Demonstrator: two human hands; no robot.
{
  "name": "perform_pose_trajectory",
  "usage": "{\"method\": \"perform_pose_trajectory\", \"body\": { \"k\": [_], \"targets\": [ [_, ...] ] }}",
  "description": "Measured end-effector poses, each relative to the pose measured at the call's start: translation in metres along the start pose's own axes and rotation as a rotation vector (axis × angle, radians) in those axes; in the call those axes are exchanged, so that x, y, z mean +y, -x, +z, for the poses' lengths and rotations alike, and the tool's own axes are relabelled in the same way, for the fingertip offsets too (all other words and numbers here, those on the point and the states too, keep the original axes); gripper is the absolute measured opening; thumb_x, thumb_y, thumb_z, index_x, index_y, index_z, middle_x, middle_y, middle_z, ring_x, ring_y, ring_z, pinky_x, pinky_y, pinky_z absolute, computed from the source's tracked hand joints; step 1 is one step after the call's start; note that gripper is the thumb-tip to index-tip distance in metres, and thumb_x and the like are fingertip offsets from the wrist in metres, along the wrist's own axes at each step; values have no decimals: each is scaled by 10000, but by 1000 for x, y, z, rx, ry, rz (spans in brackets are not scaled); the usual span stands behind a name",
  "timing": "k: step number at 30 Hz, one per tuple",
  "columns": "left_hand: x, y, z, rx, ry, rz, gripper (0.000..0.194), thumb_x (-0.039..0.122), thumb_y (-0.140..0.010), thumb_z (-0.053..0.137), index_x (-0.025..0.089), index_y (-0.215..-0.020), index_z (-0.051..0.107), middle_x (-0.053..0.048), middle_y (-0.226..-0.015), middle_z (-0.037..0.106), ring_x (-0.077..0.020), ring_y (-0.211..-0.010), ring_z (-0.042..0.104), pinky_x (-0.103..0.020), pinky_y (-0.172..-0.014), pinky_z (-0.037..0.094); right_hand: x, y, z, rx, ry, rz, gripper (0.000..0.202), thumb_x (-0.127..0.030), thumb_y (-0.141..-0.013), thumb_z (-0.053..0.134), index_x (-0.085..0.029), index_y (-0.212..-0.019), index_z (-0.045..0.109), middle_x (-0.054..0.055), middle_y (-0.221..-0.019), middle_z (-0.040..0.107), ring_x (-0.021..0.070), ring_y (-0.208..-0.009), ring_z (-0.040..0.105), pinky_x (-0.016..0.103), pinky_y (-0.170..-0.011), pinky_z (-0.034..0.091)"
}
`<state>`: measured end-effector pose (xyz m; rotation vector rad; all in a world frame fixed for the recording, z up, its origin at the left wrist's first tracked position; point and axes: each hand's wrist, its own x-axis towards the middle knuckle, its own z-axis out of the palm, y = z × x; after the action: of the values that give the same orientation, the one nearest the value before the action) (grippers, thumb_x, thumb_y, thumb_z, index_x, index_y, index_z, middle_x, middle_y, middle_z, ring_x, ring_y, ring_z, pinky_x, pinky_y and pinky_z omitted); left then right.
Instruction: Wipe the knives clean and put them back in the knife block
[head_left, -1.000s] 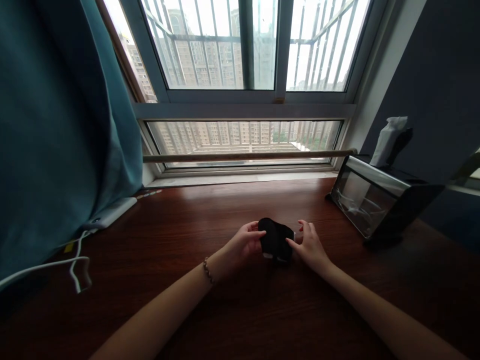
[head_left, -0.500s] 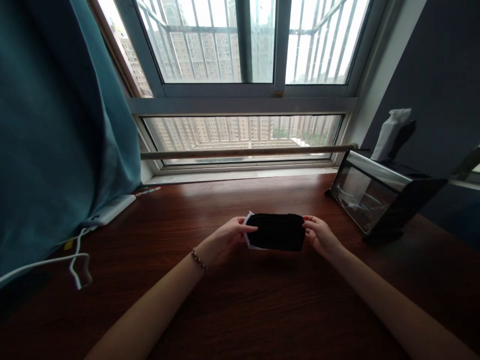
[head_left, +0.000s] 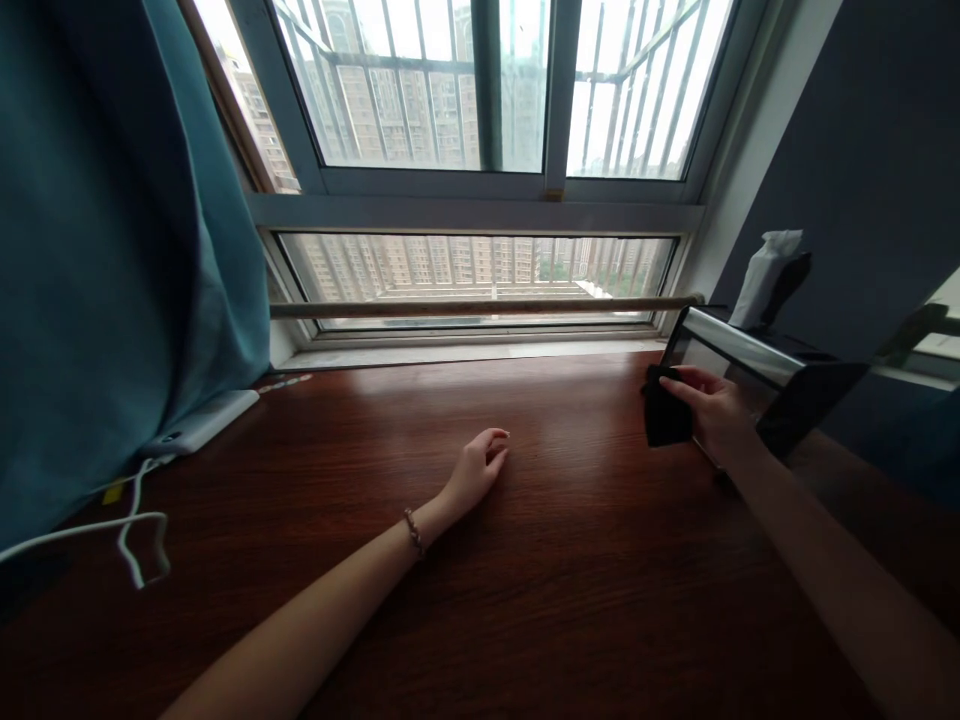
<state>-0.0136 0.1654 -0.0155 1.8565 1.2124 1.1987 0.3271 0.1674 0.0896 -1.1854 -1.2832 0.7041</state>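
My right hand grips a black cloth-like piece between thumb and fingers, in front of the clear-sided box at the right. The black piece hangs upright and looks narrow from this angle. My left hand, with a beaded bracelet at the wrist, rests at the middle of the brown table. Its fingers are loosely curled with a gap between thumb and fingertips, and it holds nothing.
The box has a dark frame, with a white packet standing on top. At the left lie a white power strip and white cable by a teal curtain. A window with a rail borders the back.
The black piece has left my left hand and moved right and up in my right hand. My left hand has let go and stays near the middle. The view has shifted slightly.
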Motion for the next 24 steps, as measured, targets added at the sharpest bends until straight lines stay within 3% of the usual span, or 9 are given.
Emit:
{"method": "perform_pose_trajectory", "body": {
  "k": [2,4,7,10,12,15,18,21,24],
  "targets": [
    [0,3,3,-25,-105,82,218,217,-847,544,173,-1055,589,-91,-1127,619,-220,-1088,575,-387,-993,429,-1,0,-19,-144,271,-240,266,-376,-727,694,-187,-913,682,71,-898,640,217,-840,607,319,-764,479],
    [3,6,4,-50,-190,163,201,194,-862,512,181,-1049,584,-94,-1168,605,-221,-1154,540,-391,-1030,396,7,11,-34,-435,519,-381,154,-302,-784,628,-197,-854,716,71,-892,618,212,-866,585,318,-791,451],
    [7,10,5,-107,-245,252,190,156,-880,463,183,-1027,581,-106,-1202,587,-221,-1219,492,-391,-1049,379,25,38,-46,-864,710,-281,142,-240,-793,588,-210,-832,721,62,-899,608,205,-851,576,311,-776,443],
    [10,12,6,-156,-272,306,203,130,-889,430,184,-1018,577,-110,-1215,568,-217,-1243,467,-382,-1041,389,36,55,-52,-1048,790,-89,164,-337,-774,654,-207,-863,698,36,-829,615,188,-757,569,283,-668,430],
    [11,12,6,-177,-294,333,203,128,-895,418,187,-1015,571,-109,-1213,560,-212,-1250,458,-377,-1041,390,39,56,-52,-1024,780,-46,258,-432,-829,596,-188,-843,681,34,-765,615,181,-702,556,279,-623,420],
    [11,13,6,-196,-321,358,194,131,-903,409,185,-1008,563,-113,-1212,551,-212,-1263,442,-371,-1048,385,48,49,-42,-756,809,-170,378,-448,-923,436,-162,-838,667,78,-849,629,200,-775,572,310,-712,448],
    [12,14,6,-212,-345,373,198,117,-901,403,185,-1003,559,-114,-1218,545,-217,-1273,432,-377,-1054,383,70,48,-18,-442,925,-307,439,-425,-932,419,-136,-1224,572,151,-1254,539,274,-1166,468,411,-1002,364],
    [13,16,6,-223,-382,401,205,101,-894,403,175,-1008,557,-125,-1219,542,-230,-1276,429,-393,-1056,389,96,50,8,-415,1130,-167,538,-496,-944,352,-229,-1408,404,90,-1482,327,364,-1337,260,609,-1051,227],
    [13,16,7,-220,-440,456,216,89,-890,405,172,-1023,554,-128,-1214,548,-238,-1271,437,-416,-1054,403,112,37,23,-431,1223,-102,564,-547,-954,262,-279,-1445,328,35,-1522,251,375,-1355,221,642,-1038,219]
  ]
}}
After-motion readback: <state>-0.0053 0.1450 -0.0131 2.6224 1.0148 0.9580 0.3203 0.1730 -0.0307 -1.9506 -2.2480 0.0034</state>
